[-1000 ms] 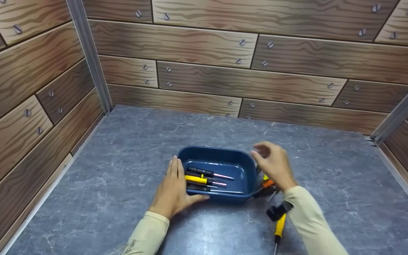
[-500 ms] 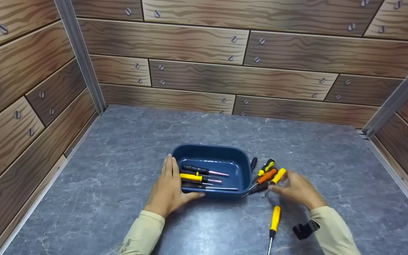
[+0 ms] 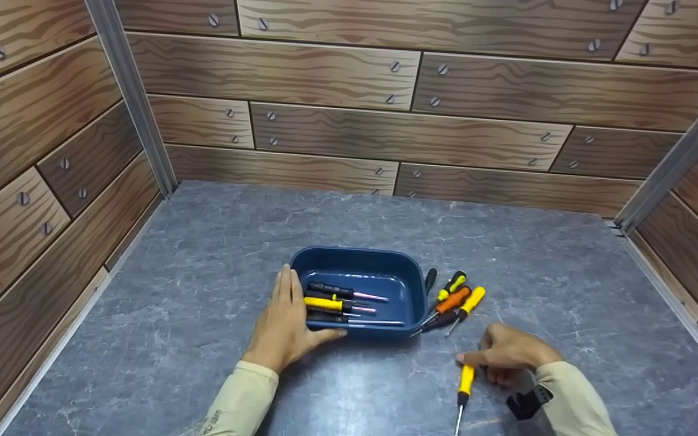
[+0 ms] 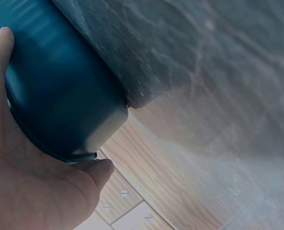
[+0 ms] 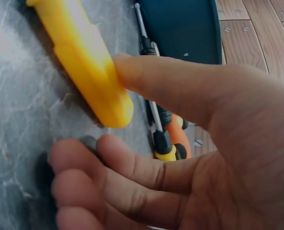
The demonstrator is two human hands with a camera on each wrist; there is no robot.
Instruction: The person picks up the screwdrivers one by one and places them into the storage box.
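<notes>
My left hand [image 3: 277, 330] lies against the left end of a dark blue bin [image 3: 379, 332], its fingers straight and its thumb along the near wall. Inside the bin lie several screwdrivers, among them a black-handled screwdriver [image 3: 332, 290] and a yellow-handled screwdriver [image 3: 325, 304]. To the right, my right hand [image 3: 515, 351] is over the handle end of another yellow-handled screwdriver [image 3: 465, 384], which lies on the table with its shaft pointing toward me. In the right wrist view the thumb is at the side of that yellow handle [image 5: 91, 67], and the bent fingers [image 5: 79, 189] stand apart from it.
Right beside the bin several more screwdrivers lie in a loose bunch, including an orange one [image 3: 455, 299] and a yellow one [image 3: 474, 300]. The grey marbled table [image 3: 234, 224] is bordered by wood-patterned walls [image 3: 325, 79] at the back and sides.
My right hand has come from the bin's right end, past the bunch of screwdrivers, down to the nearer yellow-handled screwdriver. The left hand keeps its place on the bin.
</notes>
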